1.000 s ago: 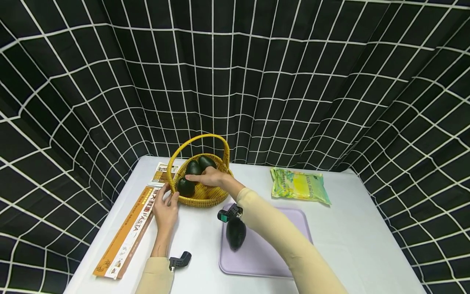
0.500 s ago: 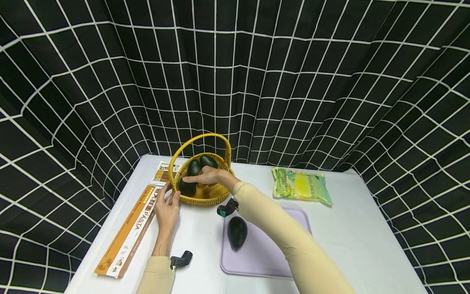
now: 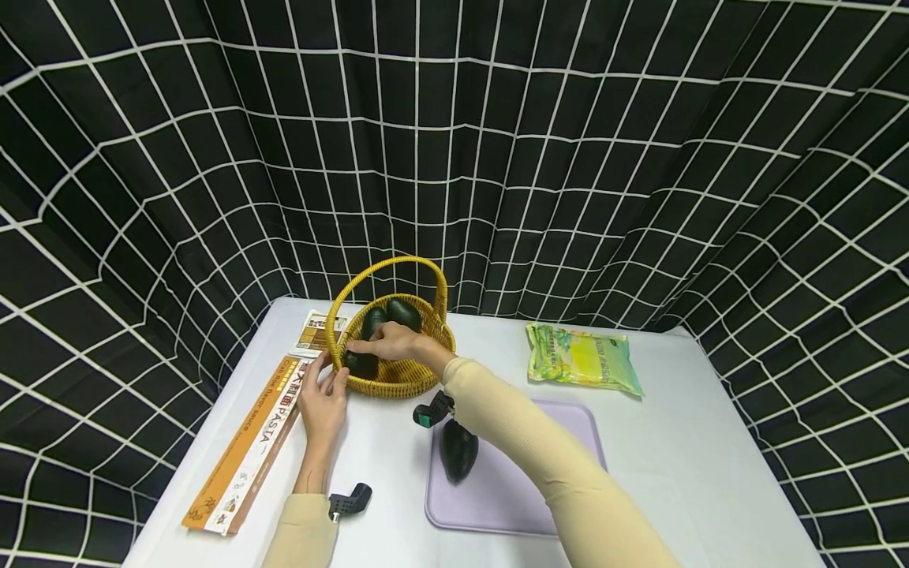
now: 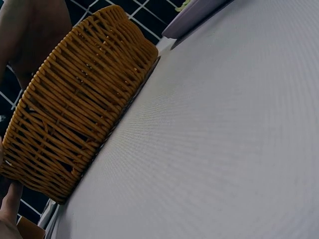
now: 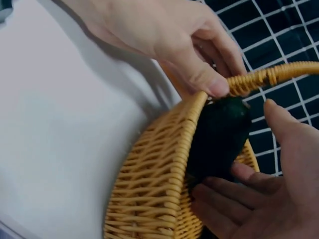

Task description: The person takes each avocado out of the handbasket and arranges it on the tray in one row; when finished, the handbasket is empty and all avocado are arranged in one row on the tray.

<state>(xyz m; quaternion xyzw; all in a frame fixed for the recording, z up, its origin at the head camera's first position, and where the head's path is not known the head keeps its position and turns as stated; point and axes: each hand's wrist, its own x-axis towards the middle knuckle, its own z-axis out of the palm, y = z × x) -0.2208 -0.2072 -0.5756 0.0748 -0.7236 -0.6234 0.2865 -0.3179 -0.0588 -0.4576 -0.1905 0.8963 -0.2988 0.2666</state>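
Note:
A yellow wicker basket (image 3: 401,388) with a tall handle holds three dark green avocados. My left hand (image 3: 323,406) grips the basket's left rim near the handle's foot, its thumb on the rim in the right wrist view. Inside the basket, my right hand (image 3: 394,345) is at the nearest avocado (image 5: 222,132). Its fingers (image 5: 224,196) touch the underside of this avocado, while the thumb stands apart above it. Behind lie the second avocado (image 3: 374,319), partly covered by the right hand, and the third avocado (image 3: 403,313). Another avocado (image 3: 458,454) rests on a lilac tray (image 3: 490,505).
A long orange and white pasta packet (image 3: 245,450) lies left of the basket, a small brown and white packet (image 3: 312,335) behind it. At right lies a green and yellow bag (image 3: 582,359). A black gridded curtain (image 3: 497,158) rises behind the white table (image 3: 682,442).
My right hand has shifted slightly left over the nearest avocado, and its thumb has moved toward the rim. My left hand has stayed on the basket.

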